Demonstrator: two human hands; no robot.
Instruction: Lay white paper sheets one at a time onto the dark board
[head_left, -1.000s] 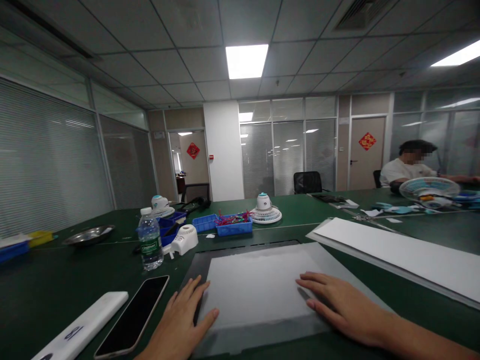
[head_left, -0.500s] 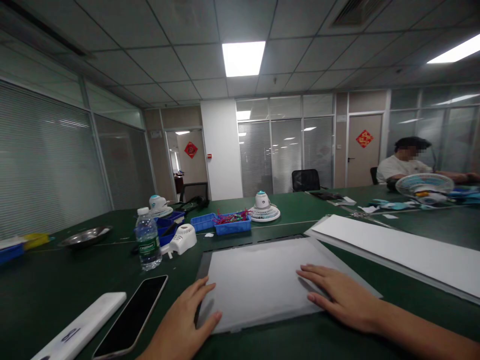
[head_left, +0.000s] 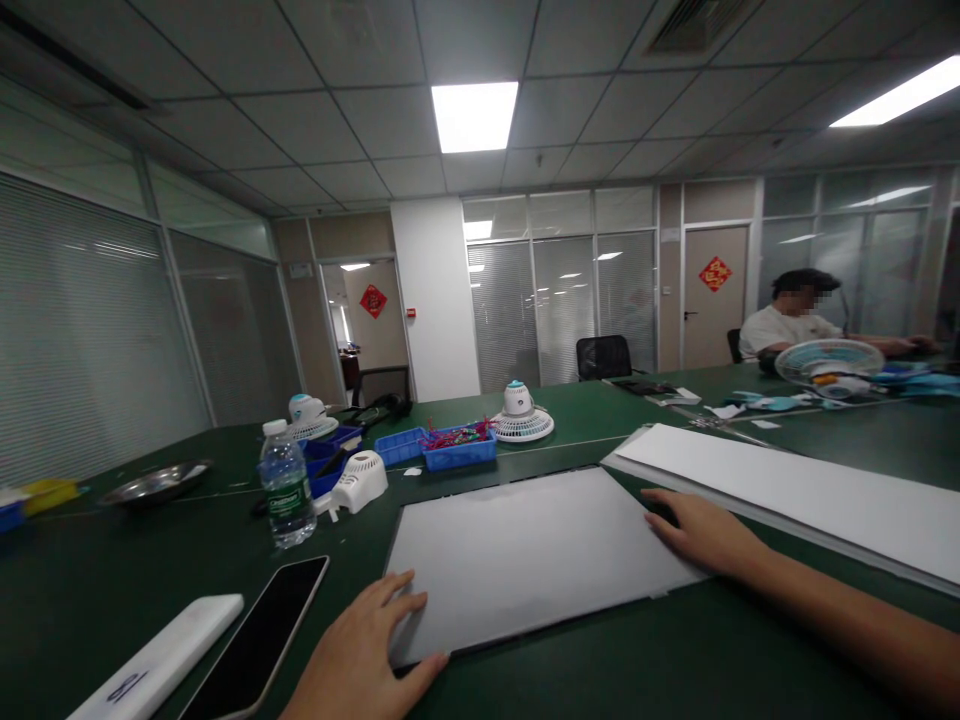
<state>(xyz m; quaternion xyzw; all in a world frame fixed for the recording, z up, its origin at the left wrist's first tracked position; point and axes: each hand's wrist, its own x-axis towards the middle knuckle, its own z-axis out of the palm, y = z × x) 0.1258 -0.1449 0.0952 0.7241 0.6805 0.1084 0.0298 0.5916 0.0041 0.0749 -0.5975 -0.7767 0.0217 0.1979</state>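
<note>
A white translucent sheet [head_left: 517, 555] lies flat on the green table before me, with a thin dark edge showing along its back and front. My left hand [head_left: 364, 640] rests at the sheet's front left corner, thumb and fingers spread apart. At the right side, my right hand [head_left: 701, 530] reaches over the sheet's edge with its fingers stretched out and the thumb apart. Both hands touch or nearly touch the edges. Neither has anything enclosed in it.
Long white sheets [head_left: 795, 500] are stacked at the right. A phone [head_left: 259, 635], a white block [head_left: 161, 660] and a water bottle [head_left: 287, 490] stand at the left. Behind are a blue tray [head_left: 459, 452] of wires and a fan part [head_left: 519, 415]. A person [head_left: 795, 320] sits far right.
My right hand has moved from the sheet's top to its right edge. The sheet, earlier askew over a dark-edged panel, now lines up with the dark edge. My left hand has barely moved.
</note>
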